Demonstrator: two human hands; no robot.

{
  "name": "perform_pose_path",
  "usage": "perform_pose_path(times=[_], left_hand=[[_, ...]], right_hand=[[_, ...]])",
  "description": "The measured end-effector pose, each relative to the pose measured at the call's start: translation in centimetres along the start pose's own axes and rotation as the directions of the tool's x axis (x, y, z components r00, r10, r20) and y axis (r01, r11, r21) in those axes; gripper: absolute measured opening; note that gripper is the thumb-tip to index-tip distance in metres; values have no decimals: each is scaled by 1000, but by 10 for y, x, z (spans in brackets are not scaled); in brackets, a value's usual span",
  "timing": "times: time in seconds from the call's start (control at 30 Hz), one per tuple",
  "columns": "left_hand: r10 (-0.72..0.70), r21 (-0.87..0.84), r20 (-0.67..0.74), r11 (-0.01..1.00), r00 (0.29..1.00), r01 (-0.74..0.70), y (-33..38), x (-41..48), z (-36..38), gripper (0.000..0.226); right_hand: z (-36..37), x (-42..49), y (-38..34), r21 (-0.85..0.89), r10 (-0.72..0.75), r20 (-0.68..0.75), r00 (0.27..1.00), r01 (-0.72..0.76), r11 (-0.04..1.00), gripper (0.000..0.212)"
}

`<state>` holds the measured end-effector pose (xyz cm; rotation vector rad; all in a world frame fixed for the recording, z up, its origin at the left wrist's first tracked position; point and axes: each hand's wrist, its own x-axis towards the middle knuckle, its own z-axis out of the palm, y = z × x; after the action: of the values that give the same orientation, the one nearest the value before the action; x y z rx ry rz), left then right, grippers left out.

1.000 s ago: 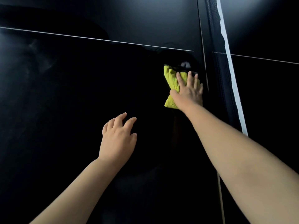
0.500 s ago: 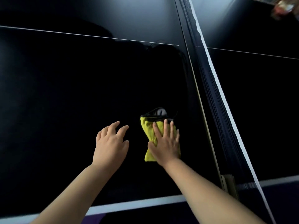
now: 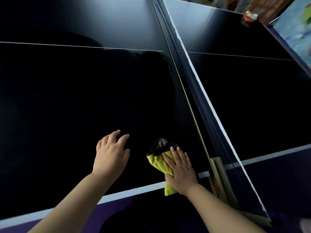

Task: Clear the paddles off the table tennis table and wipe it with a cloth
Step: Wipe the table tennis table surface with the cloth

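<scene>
Head view, left to right. The dark, glossy table-tennis worktop point(image 3: 67, 98) filled most of the field, crossed by a thin white centre line point(image 3: 80, 46) and bordered along its near edge by a broad white edge line point(image 3: 134, 190). The left hand point(image 3: 111, 154) lay palm down near the near edge, fingers spread and relaxed, grasping nothing; whether it touched the surface could not be told. To its right, the right hand point(image 3: 180, 172) pressed with straight fingers on a folded yellow microfibre cloth point(image 3: 158, 161) with black trim. The cloth lay at the near edge, its lower end overhanging the edge line, just left of the dark mesh net point(image 3: 202, 101) with its white top band. A pale net post point(image 3: 220, 175) was fixed at the near edge. A small blurred object point(image 3: 249, 18) sat at the far right corner.
</scene>
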<state>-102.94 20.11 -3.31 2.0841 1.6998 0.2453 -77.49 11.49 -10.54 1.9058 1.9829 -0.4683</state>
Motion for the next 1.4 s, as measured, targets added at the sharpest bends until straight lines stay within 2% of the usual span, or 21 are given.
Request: perform_pose_path(times=[0.1, 0.23, 0.4, 0.67, 1.0, 1.2, 1.4], left_hand=[[-7, 11, 11, 1000, 1000, 7, 3, 9, 2, 52], [-42, 25, 21, 999, 999, 41, 8, 34, 7, 50], [-92, 4, 44, 996, 995, 92, 25, 95, 20, 51], [-177, -18, 35, 984, 984, 178, 51, 199, 41, 51], [-165, 6, -5, 986, 986, 165, 69, 291, 52, 52], [-141, 46, -29, 989, 990, 142, 77, 294, 48, 52], [-109, 19, -2, 994, 994, 109, 83, 266, 40, 53]], right_hand=[[-16, 25, 14, 52, 38, 15, 999, -39, 998, 75], [-52, 81, 31, 90, 102, 12, 995, -103, 991, 79], [-96, 176, 65, 75, 61, 12, 998, -62, 995, 79], [-164, 334, 113, 23, -8, -69, 998, 10, 1000, 77], [-233, 476, 138, 81, 11, -114, 993, -2, 997, 74], [-242, 488, 137, 174, 47, -78, 996, -33, 984, 72], [-202, 407, 131, 171, 61, -93, 994, -44, 984, 72]])
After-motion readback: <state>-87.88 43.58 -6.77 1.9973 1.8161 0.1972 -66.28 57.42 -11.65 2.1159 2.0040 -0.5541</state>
